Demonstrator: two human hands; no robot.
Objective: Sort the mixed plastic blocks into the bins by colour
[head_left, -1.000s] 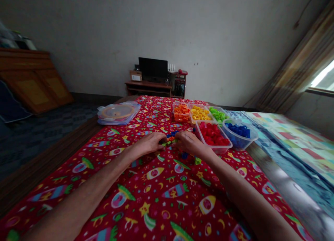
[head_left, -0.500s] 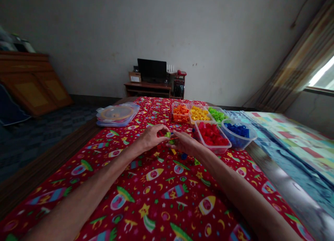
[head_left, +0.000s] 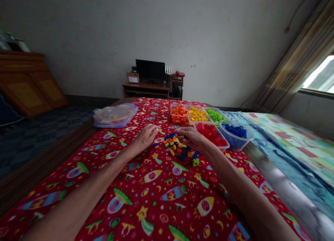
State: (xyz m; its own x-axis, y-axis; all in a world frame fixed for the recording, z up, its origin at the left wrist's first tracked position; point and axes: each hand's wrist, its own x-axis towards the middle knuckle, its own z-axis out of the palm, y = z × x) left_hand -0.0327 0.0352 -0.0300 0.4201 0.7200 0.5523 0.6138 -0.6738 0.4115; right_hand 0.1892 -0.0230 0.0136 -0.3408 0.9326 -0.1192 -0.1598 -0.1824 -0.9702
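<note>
A small heap of loose toy bricks [head_left: 179,148] in mixed colours lies on the red patterned cloth [head_left: 161,195] between my hands. My left hand [head_left: 145,137] rests on the cloth just left of the heap, fingers stretched forward and lying low, nothing seen in them. My right hand [head_left: 191,137] is at the heap's far right side, its fingertips drawn together as in a pinch; what they hold is too small to make out. Right behind that hand stands a clear tub of red bricks [head_left: 212,133].
Further tubs hold orange bricks [head_left: 179,113], yellow bricks [head_left: 197,114], green bricks [head_left: 216,115] and blue bricks [head_left: 236,132]. A stack of clear lids [head_left: 114,114] lies at the far left of the cloth. A striped mat [head_left: 292,143] is on the right, with a desk and monitor [head_left: 150,72] by the wall.
My hands, which met over a small green piece half a second ago, have drawn apart and lowered. The heap of bricks now shows between them.
</note>
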